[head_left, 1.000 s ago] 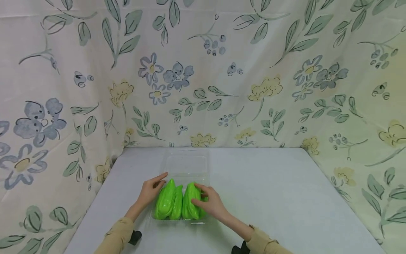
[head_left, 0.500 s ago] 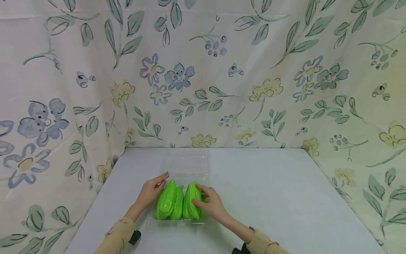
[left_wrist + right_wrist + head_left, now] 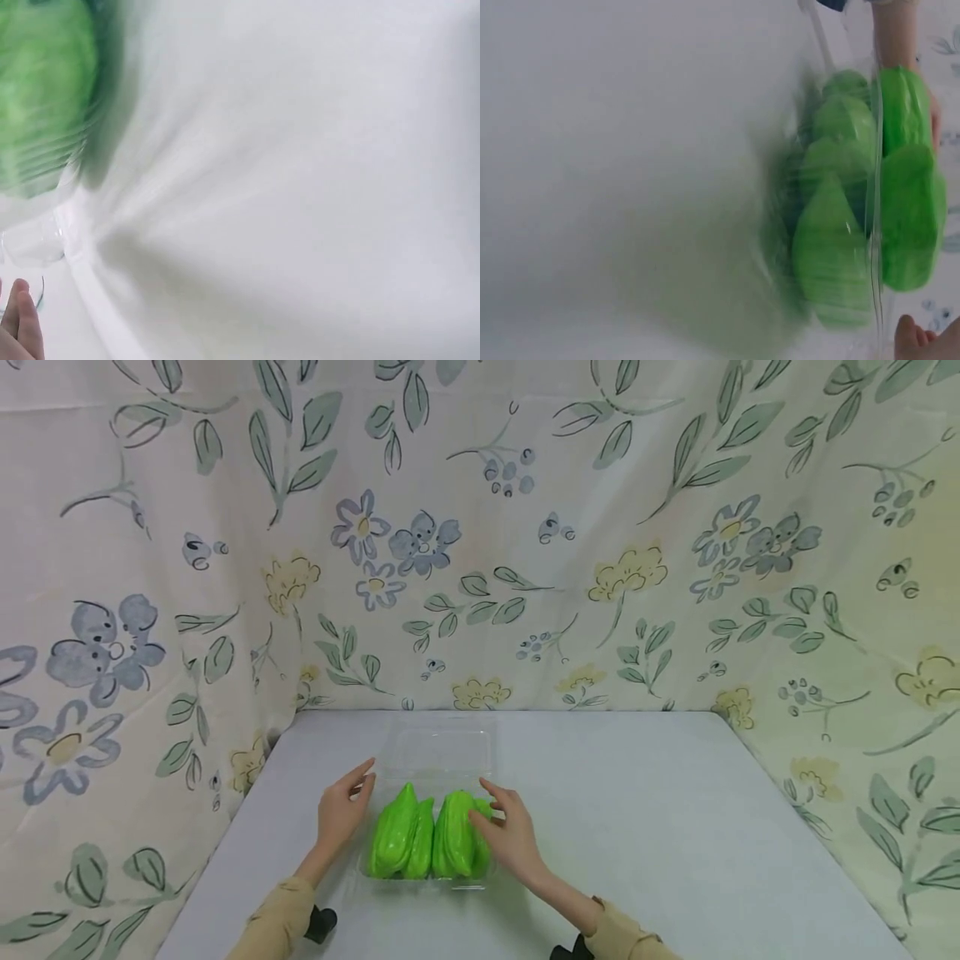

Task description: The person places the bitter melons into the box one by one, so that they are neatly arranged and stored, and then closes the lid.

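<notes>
Several bright green, glossy, ridged and pointed star-fruit-like pieces (image 3: 395,835) fill the clear plastic clamshell box (image 3: 468,886) side by side. They rise above its rim in the right wrist view. My left hand (image 3: 341,810) hovers just off the box's left side, fingers loosely spread and holding nothing. On the right side my right hand (image 3: 512,837) has its thumb and fingers apart. Its thumb tip overlaps the rightmost upper piece (image 3: 456,835) in the head view. In the right wrist view, those fingertips (image 3: 905,330) stand apart from the nearest green piece (image 3: 909,217).
The box's clear lid (image 3: 438,750) lies folded back behind it. All this sits on a white table (image 3: 637,810), left of its middle. A floral curtain (image 3: 480,527) hangs along the back and both sides. Dark wrist-camera mounts (image 3: 321,925) show under the sleeves.
My right hand has let go of the upper right green piece and drawn slightly right, fingers spreading. My left hand has moved left, away from the box. The green pieces stay in place.
</notes>
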Demonstrator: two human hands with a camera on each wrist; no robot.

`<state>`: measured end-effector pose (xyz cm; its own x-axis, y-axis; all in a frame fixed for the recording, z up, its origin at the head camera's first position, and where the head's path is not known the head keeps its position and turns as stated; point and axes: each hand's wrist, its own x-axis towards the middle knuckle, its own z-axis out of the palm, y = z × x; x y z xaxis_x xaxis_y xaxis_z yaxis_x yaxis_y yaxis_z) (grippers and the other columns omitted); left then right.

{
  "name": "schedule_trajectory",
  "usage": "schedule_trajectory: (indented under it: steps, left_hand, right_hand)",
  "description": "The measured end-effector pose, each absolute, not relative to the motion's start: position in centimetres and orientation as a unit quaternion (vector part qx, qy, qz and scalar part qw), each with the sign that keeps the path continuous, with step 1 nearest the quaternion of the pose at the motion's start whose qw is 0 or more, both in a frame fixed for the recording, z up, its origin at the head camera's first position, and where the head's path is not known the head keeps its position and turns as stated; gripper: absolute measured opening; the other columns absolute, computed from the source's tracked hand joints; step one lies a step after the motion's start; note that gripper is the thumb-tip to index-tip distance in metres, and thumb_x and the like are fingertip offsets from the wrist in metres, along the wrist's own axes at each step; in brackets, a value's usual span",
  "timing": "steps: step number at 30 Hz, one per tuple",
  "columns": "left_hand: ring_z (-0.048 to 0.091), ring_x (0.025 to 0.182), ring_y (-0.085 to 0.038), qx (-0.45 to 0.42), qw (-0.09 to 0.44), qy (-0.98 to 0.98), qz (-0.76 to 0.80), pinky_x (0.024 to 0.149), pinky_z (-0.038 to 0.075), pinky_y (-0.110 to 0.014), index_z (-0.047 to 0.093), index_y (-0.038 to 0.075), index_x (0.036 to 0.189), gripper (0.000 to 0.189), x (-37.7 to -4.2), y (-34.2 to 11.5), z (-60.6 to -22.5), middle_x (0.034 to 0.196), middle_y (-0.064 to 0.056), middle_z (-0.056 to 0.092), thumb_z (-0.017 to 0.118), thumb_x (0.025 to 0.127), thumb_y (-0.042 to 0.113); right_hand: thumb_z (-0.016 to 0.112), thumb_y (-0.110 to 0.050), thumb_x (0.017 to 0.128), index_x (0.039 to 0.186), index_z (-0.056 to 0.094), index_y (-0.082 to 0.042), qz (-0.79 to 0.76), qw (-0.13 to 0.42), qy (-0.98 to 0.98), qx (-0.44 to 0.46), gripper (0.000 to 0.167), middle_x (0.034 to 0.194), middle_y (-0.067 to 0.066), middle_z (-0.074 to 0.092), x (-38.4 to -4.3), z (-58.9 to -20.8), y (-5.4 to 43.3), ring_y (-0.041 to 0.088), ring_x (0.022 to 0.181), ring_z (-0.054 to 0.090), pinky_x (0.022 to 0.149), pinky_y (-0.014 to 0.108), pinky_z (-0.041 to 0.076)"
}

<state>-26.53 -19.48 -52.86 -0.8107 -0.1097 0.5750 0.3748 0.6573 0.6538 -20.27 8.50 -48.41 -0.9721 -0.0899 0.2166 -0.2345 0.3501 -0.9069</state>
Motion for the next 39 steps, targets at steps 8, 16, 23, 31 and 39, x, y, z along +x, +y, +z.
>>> schedule_trajectory:
  steps: [8, 16, 23, 31, 39]
  left_hand:
    - [0.064, 0.105, -0.035, -0.002, 0.069, -0.855, -0.514, 0.079, 0.053, -0.024, 0.052, -0.006, 0.131, 0.04, -28.4, -21.4, -50.2, 0.122, -0.024, 0.061, 0.048, 0.1, 0.018]
    - [0.054, 0.119, -0.04, 0.007, -0.148, -0.823, -0.549, 0.092, 0.05, -0.038, 0.024, -0.015, 0.143, 0.056, -30.5, -21.6, -48.2, 0.138, -0.035, 0.042, 0.037, 0.104, 0.023]
    - [0.067, 0.089, -0.014, 0.018, -0.176, -0.816, -0.55, 0.076, 0.054, -0.024, 0.027, -0.015, 0.141, 0.053, -31.2, -20.8, -48.7, 0.137, -0.032, 0.045, 0.04, 0.102, 0.018]
    - [0.068, 0.088, -0.02, 0.013, -0.079, -0.835, -0.544, 0.077, 0.055, -0.028, 0.047, -0.017, 0.128, 0.04, -30.7, -19.9, -49.1, 0.121, -0.033, 0.058, 0.053, 0.095, 0.005]
    - [0.068, 0.094, -0.036, -0.017, 0.087, -0.862, -0.5, 0.074, 0.056, -0.033, 0.066, -0.007, 0.094, 0.013, -31.5, -18.3, -49.2, 0.103, -0.025, 0.068, 0.068, 0.084, 0.002]
  right_hand:
    - [0.057, -0.026, 0.094, 0.141, 0.043, -0.003, 0.59, 0.043, -0.805, -0.038, 0.054, 0.13, 0.025, 0.052, -24.7, -48.1, 10.1, 0.04, 0.117, 0.052, 0.094, 0.048, 0.046]
    - [0.04, -0.029, 0.101, 0.149, 0.004, 0.007, 0.757, -0.175, -0.627, -0.059, 0.07, 0.153, 0.033, 0.007, -28.4, -48.4, 11.2, 0.049, 0.141, 0.01, 0.115, 0.052, 0.018]
    - [0.037, -0.034, 0.103, 0.152, 0.002, -0.004, 0.797, -0.23, -0.554, -0.064, 0.067, 0.157, 0.026, -0.002, -28.8, -48.7, 10.9, 0.046, 0.143, 0.005, 0.116, 0.05, 0.013]
    - [0.031, -0.035, 0.104, 0.151, 0.006, 0.0, 0.77, -0.218, -0.599, -0.022, 0.064, 0.158, 0.023, 0.004, -28.7, -48.9, 11.7, 0.045, 0.143, 0.011, 0.115, 0.053, 0.015]
    - [0.048, -0.042, 0.097, 0.152, 0.014, -0.004, 0.641, -0.172, -0.746, 0.048, 0.075, 0.158, 0.019, 0.015, -28.4, -48.5, 14.5, 0.041, 0.143, 0.018, 0.111, 0.059, 0.021]
